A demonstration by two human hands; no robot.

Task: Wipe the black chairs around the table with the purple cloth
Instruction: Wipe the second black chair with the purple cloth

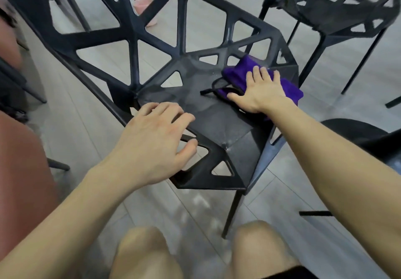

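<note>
A black chair (217, 122) with triangular cut-outs stands right in front of me, its back to the left. The purple cloth (240, 70) lies on the far right part of the seat. My right hand (259, 92) presses flat on the cloth with straight, spread fingers. My left hand (152, 140) rests on the near left edge of the seat, fingers loosely bent over the rim, holding nothing.
A second black chair (338, 12) stands at the upper right. More chair legs show at the upper left, and a pink bin (143, 9) sits on the grey floor behind. A reddish-brown surface (23, 170) fills the left edge. My knees are at the bottom.
</note>
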